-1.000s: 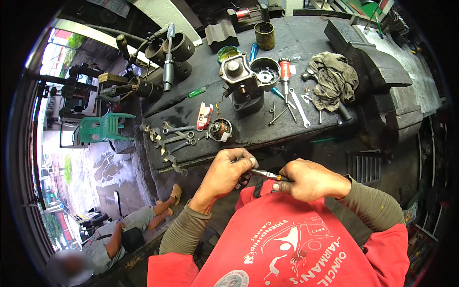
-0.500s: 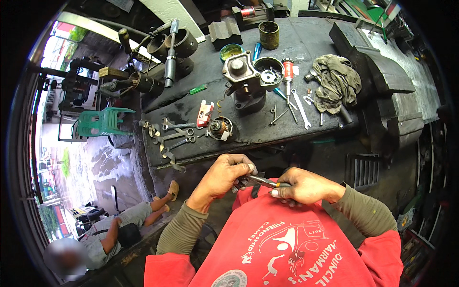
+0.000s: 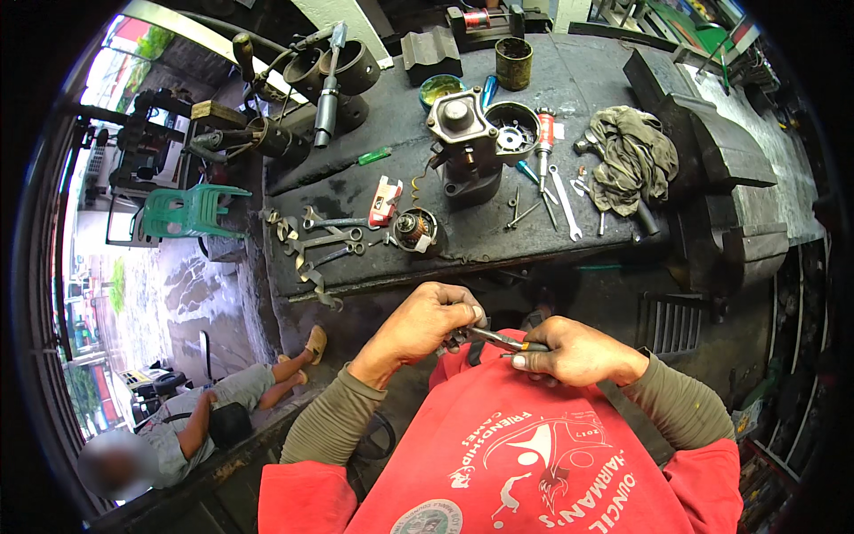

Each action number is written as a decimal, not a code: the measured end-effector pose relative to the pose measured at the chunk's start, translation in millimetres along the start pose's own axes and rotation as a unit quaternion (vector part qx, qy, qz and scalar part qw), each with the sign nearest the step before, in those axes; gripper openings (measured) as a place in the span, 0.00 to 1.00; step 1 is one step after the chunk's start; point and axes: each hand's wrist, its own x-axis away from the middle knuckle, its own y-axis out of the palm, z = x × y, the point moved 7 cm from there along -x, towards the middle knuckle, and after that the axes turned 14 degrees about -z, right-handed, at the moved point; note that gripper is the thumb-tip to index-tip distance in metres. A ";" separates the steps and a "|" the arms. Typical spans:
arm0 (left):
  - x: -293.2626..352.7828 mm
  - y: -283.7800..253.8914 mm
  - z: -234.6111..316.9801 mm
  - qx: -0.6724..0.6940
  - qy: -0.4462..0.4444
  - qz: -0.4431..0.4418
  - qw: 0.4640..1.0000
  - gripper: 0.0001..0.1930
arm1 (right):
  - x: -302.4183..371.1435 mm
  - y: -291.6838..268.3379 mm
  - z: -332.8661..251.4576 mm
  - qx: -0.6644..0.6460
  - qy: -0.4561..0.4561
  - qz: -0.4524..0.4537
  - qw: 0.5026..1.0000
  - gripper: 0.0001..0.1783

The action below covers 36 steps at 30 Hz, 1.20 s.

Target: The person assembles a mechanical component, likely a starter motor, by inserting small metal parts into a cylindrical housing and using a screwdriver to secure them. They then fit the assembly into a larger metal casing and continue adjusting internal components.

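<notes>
One pair of pliers point(image 3: 503, 340) sits in the right hand point(image 3: 578, 350), just off the tabletop's point(image 3: 592, 80) near edge and close to the red shirt point(image 3: 534, 445); its fingers are curled around the handles. The left hand point(image 3: 425, 322) has its thumb and fingers pinching a small dark part point(image 3: 458, 338), mostly hidden. The pliers' tips reach that hand, but I cannot tell whether they grip the part.

Along the near edge stands a copper-wound motor part point(image 3: 412, 230), with a red-and-white box point(image 3: 384, 201) just behind. Several spanners point(image 3: 327, 240) lie toward the near left corner. A crumpled rag point(image 3: 630, 160) lies toward the right edge, and a grimy tin point(image 3: 514, 65) stands near the far edge.
</notes>
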 end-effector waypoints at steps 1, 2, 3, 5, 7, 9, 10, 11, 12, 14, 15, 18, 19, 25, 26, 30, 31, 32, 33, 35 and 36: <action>1.0 -0.5 4.3 0.002 0.023 -0.016 1.000 0.11 | -0.5 0.5 1.9 -0.025 -0.022 -0.010 0.999 0.20; 2.5 -2.0 6.5 -0.007 0.027 -0.022 0.999 0.11 | -0.8 1.3 4.4 -0.050 -0.044 -0.021 0.998 0.19; 4.0 -0.7 10.7 -0.005 0.049 -0.045 0.998 0.12 | -0.8 2.4 9.0 -0.067 -0.053 -0.031 0.996 0.19; 8.4 -0.6 16.0 -0.031 0.056 -0.066 0.996 0.12 | 0.0 6.0 17.4 -0.096 -0.081 -0.052 0.991 0.20; 11.7 6.3 20.8 0.003 0.066 -0.119 0.991 0.13 | 1.0 12.5 25.2 -0.145 -0.102 -0.091 0.980 0.18; 14.6 11.7 26.0 0.023 0.077 -0.144 0.986 0.13 | 1.4 20.6 30.8 -0.186 -0.105 -0.138 0.967 0.18; 15.8 12.9 28.6 0.029 0.085 -0.143 0.986 0.13 | 1.8 22.2 29.8 -0.209 -0.122 -0.142 0.960 0.18; 17.3 14.9 31.2 0.031 0.095 -0.146 0.984 0.13 | 2.6 22.9 25.6 -0.242 -0.154 -0.148 0.946 0.18; 17.8 14.0 31.4 0.051 0.089 -0.134 0.986 0.13 | 3.3 25.3 22.4 -0.271 -0.165 -0.157 0.935 0.18; 16.1 6.6 31.6 0.014 0.067 -0.069 0.995 0.12 | 3.6 26.3 17.5 -0.305 -0.151 -0.141 0.930 0.17; 15.7 4.5 31.4 -0.003 0.057 -0.038 0.998 0.12 | 4.6 23.3 16.6 -0.250 -0.121 -0.095 0.956 0.18; 13.3 4.6 32.7 -0.027 0.035 0.026 0.999 0.11 | 15.1 9.8 2.8 -0.032 -0.050 0.044 0.997 0.21; 13.2 5.5 33.5 -0.038 0.025 0.045 0.998 0.12 | 18.6 8.1 -4.5 0.007 -0.044 0.058 0.997 0.22; 14.9 9.8 41.1 -0.141 -0.041 0.105 0.984 0.12 | 24.3 3.3 -24.0 0.067 0.005 0.084 0.994 0.21; 15.5 9.8 41.2 -0.152 -0.048 0.117 0.980 0.13 | 22.6 4.8 -23.3 0.058 0.010 0.078 0.995 0.20; 14.6 9.6 33.8 -0.123 -0.041 0.105 0.986 0.13 | 13.1 9.6 -15.1 0.015 0.002 0.068 0.998 0.19; 14.0 8.2 30.1 -0.109 -0.038 0.095 0.989 0.12 | 10.1 11.2 -10.6 -0.010 -0.001 0.057 0.998 0.19; 13.8 6.3 27.1 -0.098 -0.030 0.085 0.991 0.12 | 7.2 13.0 -6.3 -0.041 -0.010 0.043 0.998 0.18; 13.2 4.7 24.0 -0.064 -0.014 0.060 0.996 0.12 | 4.0 15.7 -2.0 -0.088 -0.024 0.022 0.996 0.18; 12.5 -0.9 21.9 -0.006 0.031 0.009 0.999 0.12 | -0.9 20.2 5.8 -0.192 -0.060 -0.023 0.979 0.16; 12.2 -4.5 18.3 -0.005 0.020 -0.013 1.000 0.13 | -3.1 20.7 7.5 -0.203 -0.086 -0.031 0.975 0.15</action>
